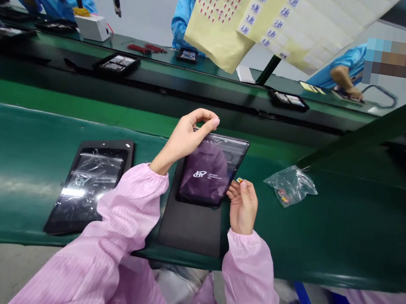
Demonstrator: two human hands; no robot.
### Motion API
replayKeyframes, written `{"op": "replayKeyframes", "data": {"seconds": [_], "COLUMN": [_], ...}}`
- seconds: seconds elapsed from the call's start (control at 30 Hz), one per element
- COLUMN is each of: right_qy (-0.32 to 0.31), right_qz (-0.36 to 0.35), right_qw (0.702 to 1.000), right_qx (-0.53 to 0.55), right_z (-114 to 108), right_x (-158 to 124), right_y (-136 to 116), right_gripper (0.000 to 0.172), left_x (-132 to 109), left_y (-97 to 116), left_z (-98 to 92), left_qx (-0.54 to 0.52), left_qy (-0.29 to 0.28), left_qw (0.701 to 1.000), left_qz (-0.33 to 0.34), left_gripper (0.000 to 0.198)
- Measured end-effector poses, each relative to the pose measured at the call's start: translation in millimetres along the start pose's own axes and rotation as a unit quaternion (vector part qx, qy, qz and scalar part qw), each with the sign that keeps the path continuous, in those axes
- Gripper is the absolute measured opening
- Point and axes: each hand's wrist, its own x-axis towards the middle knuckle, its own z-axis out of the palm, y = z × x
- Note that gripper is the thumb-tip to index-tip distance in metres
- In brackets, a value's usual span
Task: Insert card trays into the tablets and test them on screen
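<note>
A black tablet [206,170] with a lit logo on its screen lies over a dark foam pad [191,229] on the bench. My left hand [186,137] is at the tablet's top edge. Its thumb and forefinger are pinched together above the corner, and what they hold, if anything, is too small to name. Beside the tablet's right edge, my right hand [244,204] pinches a small white and yellow card [239,180] between thumb and fingers. A second tablet [94,181], showing the same logo under clear film, rests on another dark pad to the left.
A clear plastic bag [291,185] with small coloured pieces lies right of my hands. Beyond is a conveyor belt [196,95] carrying opened devices in black trays [117,64]. Yellow sheets [223,38] hang above, beside a slanted green post [376,117]. Several co-workers in blue sit opposite.
</note>
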Motion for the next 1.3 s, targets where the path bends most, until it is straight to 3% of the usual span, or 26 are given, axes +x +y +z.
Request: {"op": "replayKeyframes", "data": {"seconds": [0.17, 0.43, 0.57, 0.8, 1.0, 1.3], "right_qy": [-0.004, 0.010, 0.018, 0.013, 0.006, 0.002], "right_qz": [0.006, 0.009, 0.006, 0.002, 0.000, 0.017], "right_qw": [1.000, 1.000, 1.000, 1.000, 0.999, 0.999], "right_qx": [0.000, 0.011, 0.017, 0.026, 0.033, 0.047], "right_z": [-3, 0, 1, 1, 2, 2], "right_x": [-1, -1, -1, -2, -2, -5], "right_y": [0, 4, 6, 4, 4, 3], "right_gripper": [0.035, 0.033, 0.032, 0.032, 0.036, 0.036], "left_x": [-3, 3, 6, 6, 7, 10], "left_y": [-3, -30, -38, -36, -41, -42], "left_z": [-1.2, 13.8, 16.1, 17.1, 16.4, 12.7], "left_qx": [0.001, -0.069, -0.095, -0.093, -0.085, -0.085], "left_qy": [-0.024, 0.091, 0.112, 0.131, 0.119, 0.072], "left_qw": [1.000, 0.993, 0.989, 0.987, 0.988, 0.993], "left_qz": [0.014, 0.012, -0.016, 0.000, 0.048, 0.050], "left_gripper": [0.025, 0.019, 0.013, 0.009, 0.019, 0.017]}}
